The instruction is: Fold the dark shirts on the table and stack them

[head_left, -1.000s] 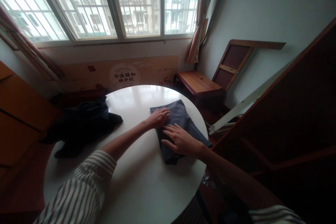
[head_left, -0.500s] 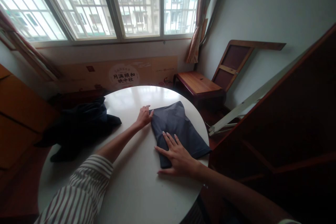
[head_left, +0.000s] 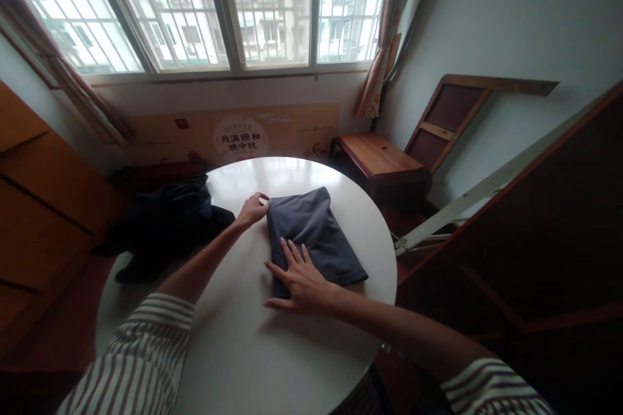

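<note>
Evidently, the main risk lies in the two hands working unevenly on the folded grey cloth [head_left: 316, 220], which lies flat on the round white table [head_left: 233, 350], nearer the surface's right edge than its left. The left hand [head_left: 253, 209] is closed at the cloth's far left corner, thumb and fingers seeming to pinch it; how firm that hold is, I cannot tell. The right hand [head_left: 304, 282] is open, fingers spread, palm down over the near left part of the cloth, with its thumb reaching past the fabric onto the bare surface.

If the left hand pulls harder than the right one presses, the cloth could skew, since only its left side is held down. The far right and near right corners are under neither hand, so they could swing or lift. Soft creases run across the middle; pressing without smoothing could set them, and a sideways push from the spread fingers could bunch the fabric further. The surface looks glossy, so the whole piece might slide toward the right edge if the right hand drags it.

A second hazard sits at the surface's left edge, where a heap of dark clothing [head_left: 165, 220] hangs partly over the side. In view, the left forearm passes across the heap's right end; whether they touch is unclear. A careless sweep of that arm could nudge the heap off.
</note>
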A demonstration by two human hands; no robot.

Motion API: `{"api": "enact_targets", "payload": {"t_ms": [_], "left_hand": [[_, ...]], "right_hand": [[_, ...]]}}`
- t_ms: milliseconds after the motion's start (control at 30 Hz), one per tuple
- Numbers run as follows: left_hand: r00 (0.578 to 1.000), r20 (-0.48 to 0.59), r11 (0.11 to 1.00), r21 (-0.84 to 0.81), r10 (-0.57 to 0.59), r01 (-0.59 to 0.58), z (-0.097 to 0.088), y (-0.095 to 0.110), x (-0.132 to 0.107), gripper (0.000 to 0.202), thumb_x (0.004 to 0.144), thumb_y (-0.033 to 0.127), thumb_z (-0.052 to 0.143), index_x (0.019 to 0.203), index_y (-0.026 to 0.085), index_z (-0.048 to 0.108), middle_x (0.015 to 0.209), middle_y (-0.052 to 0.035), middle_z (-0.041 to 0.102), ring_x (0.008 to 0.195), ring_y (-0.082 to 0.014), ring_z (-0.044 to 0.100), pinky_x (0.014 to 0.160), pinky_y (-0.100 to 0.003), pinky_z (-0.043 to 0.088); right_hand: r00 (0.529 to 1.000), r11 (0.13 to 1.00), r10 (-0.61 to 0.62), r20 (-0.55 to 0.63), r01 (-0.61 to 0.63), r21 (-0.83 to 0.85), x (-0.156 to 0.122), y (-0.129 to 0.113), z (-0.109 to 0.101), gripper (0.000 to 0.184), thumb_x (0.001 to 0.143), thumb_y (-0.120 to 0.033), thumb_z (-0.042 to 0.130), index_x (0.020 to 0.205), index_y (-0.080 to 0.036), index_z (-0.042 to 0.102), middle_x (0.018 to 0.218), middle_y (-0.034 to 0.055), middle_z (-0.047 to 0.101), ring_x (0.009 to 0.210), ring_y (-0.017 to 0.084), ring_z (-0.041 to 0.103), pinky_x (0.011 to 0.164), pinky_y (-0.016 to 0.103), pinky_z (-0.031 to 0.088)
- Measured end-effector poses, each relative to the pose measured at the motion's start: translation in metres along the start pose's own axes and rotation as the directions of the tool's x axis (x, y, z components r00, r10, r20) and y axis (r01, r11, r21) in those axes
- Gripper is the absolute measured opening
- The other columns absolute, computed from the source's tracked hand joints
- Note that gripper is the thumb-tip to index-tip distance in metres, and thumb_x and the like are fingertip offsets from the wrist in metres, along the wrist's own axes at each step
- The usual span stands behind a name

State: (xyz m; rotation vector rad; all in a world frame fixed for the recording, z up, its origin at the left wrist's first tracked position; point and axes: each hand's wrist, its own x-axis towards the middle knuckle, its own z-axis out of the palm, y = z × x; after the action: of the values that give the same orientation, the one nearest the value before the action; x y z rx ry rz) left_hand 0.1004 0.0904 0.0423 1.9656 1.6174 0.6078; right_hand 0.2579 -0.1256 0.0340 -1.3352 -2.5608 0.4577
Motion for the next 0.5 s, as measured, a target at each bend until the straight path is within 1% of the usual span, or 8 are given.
{"api": "enact_targets", "payload": {"t_ms": [100,200,267,300,333,400,433,500], "left_hand": [[0.999,-0.030,0.998,0.053,-0.032,0.034,-0.015,-0.019,-0.008,0.021,0.081,0.018,0.062,0.102,0.016,0.067,0.080,-0.0046,0.073,0.074,-0.0182,0.069,0.070,-0.025,0.052],[0.998,-0.050,0.994,0.099,-0.043,0.048,-0.022,-0.029,-0.021,0.019,0.085,0.019,0.060,0.102,0.016,0.066,0.088,-0.0075,0.072,0.082,-0.0209,0.069,0.078,-0.030,0.053],[0.995,-0.095,0.987,0.157,0.043,-0.028,-0.020,-0.028,-0.034,0.021,0.087,0.019,0.057,0.106,0.015,0.066,0.101,-0.0112,0.070,0.093,-0.0237,0.068,0.087,-0.035,0.052],[0.985,-0.114,0.977,0.186,0.128,-0.105,-0.018,-0.023,-0.042,0.023,0.089,0.018,0.054,0.109,0.015,0.066,0.107,-0.0126,0.068,0.098,-0.0246,0.067,0.091,-0.037,0.052],[0.965,-0.117,0.956,0.207,0.233,-0.206,-0.014,-0.018,-0.050,0.024,0.091,0.018,0.051,0.111,0.015,0.066,0.111,-0.0133,0.067,0.102,-0.0250,0.065,0.094,-0.038,0.051],[0.892,-0.058,0.880,0.207,0.448,-0.428,-0.002,-0.002,-0.068,0.029,0.094,0.015,0.044,0.114,0.016,0.065,0.116,-0.0132,0.065,0.108,-0.0242,0.063,0.099,-0.038,0.049],[0.847,-0.007,0.833,0.182,0.532,-0.522,0.004,0.006,-0.077,0.031,0.095,0.015,0.042,0.116,0.016,0.065,0.119,-0.0130,0.064,0.111,-0.0236,0.062,0.101,-0.038,0.048],[0.754,0.094,0.742,0.136,0.650,-0.656,0.019,0.022,-0.092,0.035,0.097,0.016,0.039,0.125,0.017,0.061,0.130,-0.0132,0.061,0.120,-0.0230,0.058,0.107,-0.040,0.045]], "right_hand": [[0.999,0.997,-0.049,0.002,0.048,0.058,0.004,-0.005,-0.004,0.093,0.083,-0.079,0.048,0.155,-0.024,0.030,0.164,0.0202,0.010,0.149,0.043,0.008,0.114,0.066,0.014],[0.991,0.995,-0.035,-0.129,0.046,0.089,0.008,0.003,-0.020,0.063,0.096,-0.061,0.044,0.143,-0.020,0.049,0.152,0.0169,0.042,0.140,0.033,0.038,0.113,0.051,0.032],[0.968,0.997,0.068,-0.240,-0.061,0.035,0.009,0.018,-0.036,0.041,0.102,-0.043,0.039,0.123,-0.017,0.062,0.128,0.0150,0.062,0.121,0.026,0.056,0.103,0.040,0.044],[0.950,0.988,0.142,-0.278,-0.152,-0.014,0.009,0.028,-0.044,0.036,0.102,-0.038,0.038,0.114,-0.016,0.065,0.118,0.0150,0.066,0.112,0.026,0.061,0.097,0.037,0.047],[0.926,0.964,0.227,-0.302,-0.258,-0.066,0.007,0.040,-0.051,0.034,0.102,-0.036,0.039,0.109,-0.016,0.065,0.111,0.0156,0.067,0.105,0.026,0.063,0.091,0.037,0.049],[0.865,0.878,0.399,-0.304,-0.456,-0.145,0.001,0.061,-0.059,0.035,0.101,-0.039,0.041,0.112,-0.014,0.062,0.105,0.0181,0.069,0.098,0.029,0.066,0.083,0.037,0.051],[0.843,0.842,0.458,-0.282,-0.513,-0.167,-0.003,0.071,-0.059,0.037,0.100,-0.040,0.042,0.119,-0.013,0.058,0.105,0.0191,0.069,0.096,0.030,0.067,0.081,0.037,0.051],[0.838,0.823,0.500,-0.217,-0.538,-0.180,-0.013,0.084,-0.055,0.042,0.099,-0.034,0.044,0.134,-0.010,0.048,0.105,0.0191,0.071,0.094,0.030,0.069,0.079,0.036,0.050]]}}
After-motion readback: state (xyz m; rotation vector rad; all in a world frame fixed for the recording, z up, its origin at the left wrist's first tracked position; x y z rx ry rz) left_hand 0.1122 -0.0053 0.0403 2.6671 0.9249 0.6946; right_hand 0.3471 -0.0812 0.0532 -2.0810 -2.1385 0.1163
